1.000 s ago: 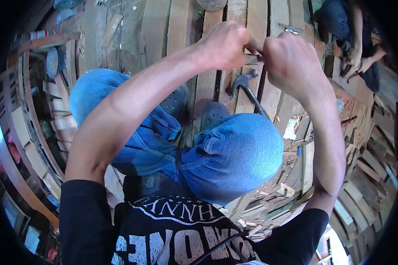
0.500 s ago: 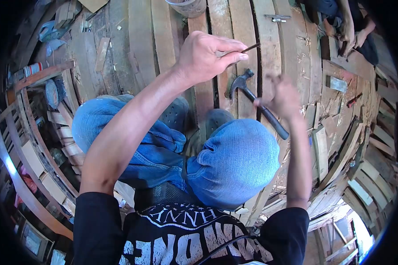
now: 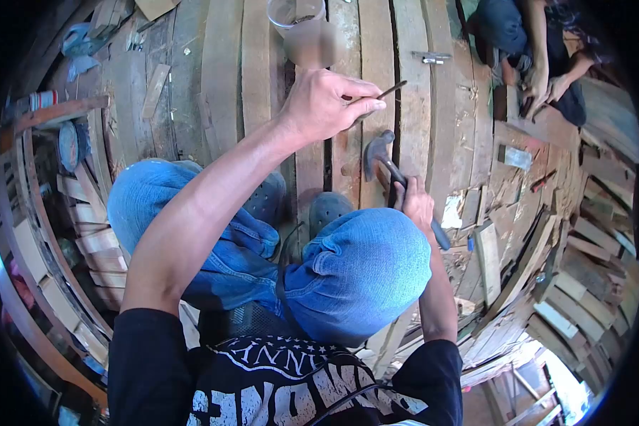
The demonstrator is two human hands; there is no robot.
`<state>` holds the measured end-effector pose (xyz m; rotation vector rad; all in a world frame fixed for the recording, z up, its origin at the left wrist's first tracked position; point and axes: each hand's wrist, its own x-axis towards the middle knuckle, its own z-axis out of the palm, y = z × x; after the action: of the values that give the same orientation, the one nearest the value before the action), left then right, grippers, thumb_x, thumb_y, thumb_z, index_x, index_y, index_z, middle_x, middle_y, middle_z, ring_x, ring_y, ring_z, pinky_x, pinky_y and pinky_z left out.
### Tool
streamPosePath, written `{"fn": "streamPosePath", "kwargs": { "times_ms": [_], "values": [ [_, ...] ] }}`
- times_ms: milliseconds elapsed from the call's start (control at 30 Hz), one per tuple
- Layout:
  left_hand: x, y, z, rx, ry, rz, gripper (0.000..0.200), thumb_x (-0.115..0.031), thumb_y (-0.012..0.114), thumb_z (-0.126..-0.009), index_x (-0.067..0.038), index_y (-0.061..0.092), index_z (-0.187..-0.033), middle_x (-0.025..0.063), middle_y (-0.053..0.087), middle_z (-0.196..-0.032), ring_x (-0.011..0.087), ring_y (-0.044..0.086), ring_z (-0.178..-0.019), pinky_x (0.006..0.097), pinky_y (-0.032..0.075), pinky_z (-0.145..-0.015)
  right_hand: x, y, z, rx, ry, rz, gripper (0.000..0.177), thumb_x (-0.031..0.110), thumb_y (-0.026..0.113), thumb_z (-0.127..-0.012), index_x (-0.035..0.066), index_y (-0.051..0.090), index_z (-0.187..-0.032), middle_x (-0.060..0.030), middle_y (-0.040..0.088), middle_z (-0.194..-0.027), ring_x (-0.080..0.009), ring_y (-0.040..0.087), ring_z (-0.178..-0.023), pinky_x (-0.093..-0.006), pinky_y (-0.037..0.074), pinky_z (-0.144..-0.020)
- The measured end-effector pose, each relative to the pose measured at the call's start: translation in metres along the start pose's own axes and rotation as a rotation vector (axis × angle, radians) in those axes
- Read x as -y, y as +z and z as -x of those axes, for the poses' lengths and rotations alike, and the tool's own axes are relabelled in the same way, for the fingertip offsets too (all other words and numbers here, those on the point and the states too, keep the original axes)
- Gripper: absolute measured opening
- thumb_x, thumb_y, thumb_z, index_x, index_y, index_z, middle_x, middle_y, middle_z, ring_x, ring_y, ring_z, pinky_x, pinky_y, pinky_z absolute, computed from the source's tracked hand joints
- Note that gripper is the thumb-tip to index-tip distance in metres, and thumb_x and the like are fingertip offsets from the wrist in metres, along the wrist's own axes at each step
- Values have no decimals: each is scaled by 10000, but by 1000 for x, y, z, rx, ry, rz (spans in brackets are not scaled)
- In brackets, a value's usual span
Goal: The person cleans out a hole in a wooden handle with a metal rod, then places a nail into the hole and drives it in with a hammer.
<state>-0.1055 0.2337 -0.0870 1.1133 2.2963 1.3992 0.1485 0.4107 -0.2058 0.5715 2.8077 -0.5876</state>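
Ahead of my knees, my left hand (image 3: 331, 105) pinches a thin dark rod (image 3: 390, 90), perhaps a large nail, whose tip points to the right. My right hand (image 3: 414, 201) is wrapped round the handle of a claw hammer (image 3: 380, 153). The hammer's dark metal head lies below and right of the rod, apart from it, over the wooden planks (image 3: 378, 57). The handle's end sticks out below my right hand.
A clear plastic tub (image 3: 296, 13) stands at the top. A small metal piece (image 3: 432, 57) lies on the planks. At the upper right are another person's hands (image 3: 544, 91). Wood scraps (image 3: 488, 263) lie to the right, a wooden frame (image 3: 60, 113) to the left.
My right hand has closed round the hammer handle, which it was only reaching at before. My left hand still pinches the rod. The whole view has shifted a little.
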Motion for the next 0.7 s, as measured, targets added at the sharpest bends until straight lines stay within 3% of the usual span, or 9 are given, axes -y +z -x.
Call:
{"fn": "streamPosePath", "kwargs": {
  "times_ms": [33,67,100,167,233,400,533,633,700],
  "values": [
    [-1,0,-1,9,-15,22,139,-109,759,-803,-40,758,-923,107,741,-891,172,729,-793,276,578,-709,-1,-8,-1,-13,-4,-80,240,256,519,-969,35,555,-1056,-193,627,-857,-403,647,-733,-511,504,-656],
    [-1,-1,-2,-12,-11,20,139,-109,759,-803,-40,758,-923,107,741,-891,172,729,-793,276,578,-709,-8,-14,-3,-50,-20,-146,258,267,497,-999,19,564,-1025,-140,620,-685,-298,637,-584,-435,503,-566],
    [1,1,-2,-21,15,-1,140,-132,761,-804,-40,758,-909,113,739,-882,177,730,-786,279,575,-700,-7,-29,-5,-55,-38,-136,258,267,497,-999,19,564,-1025,-140,620,-685,-298,637,-584,-435,503,-566],
    [3,2,-1,-44,36,-24,146,-155,762,-805,-40,758,-895,118,737,-874,182,730,-779,282,572,-691,8,-81,-4,17,120,-740,330,319,462,-1027,9,566,-981,-57,553,-610,-144,553,-503,-318,444,-468],
    [3,3,-2,-16,26,-15,154,-179,763,-803,-47,761,-882,116,737,-875,196,732,-778,291,574,-696,29,-133,-2,-29,93,-904,400,373,424,-1037,7,544,-927,6,492,-588,-47,458,-496,-234,368,-435],
    [0,6,-2,-7,15,-41,152,-196,758,-809,-75,768,-899,104,738,-877,208,731,-783,295,577,-716,73,-225,4,-135,-110,-605,400,368,423,-1037,36,519,-836,18,481,-563,-56,468,-494,-234,368,-454],
    [-2,6,0,10,12,-61,152,-200,755,-812,-85,767,-911,101,737,-881,207,731,-795,298,576,-729,95,-249,8,-116,-165,-566,333,306,457,-1034,39,518,-843,6,465,-533,-80,469,-478,-263,355,-446],
    [-3,6,3,13,14,-64,147,-199,754,-813,-90,768,-910,100,737,-886,208,731,-797,299,576,-733,109,-260,5,-14,-176,-274,265,229,495,-1020,18,504,-859,-67,436,-518,-125,463,-449,-313,349,-434],
    [-2,6,2,3,21,-70,144,-198,753,-812,-91,769,-908,100,737,-887,209,731,-795,300,576,-732,113,-263,4,-57,-201,-330,266,232,486,-1023,28,510,-853,-37,453,-519,-102,459,-454,-294,338,-429]
  ]
}}
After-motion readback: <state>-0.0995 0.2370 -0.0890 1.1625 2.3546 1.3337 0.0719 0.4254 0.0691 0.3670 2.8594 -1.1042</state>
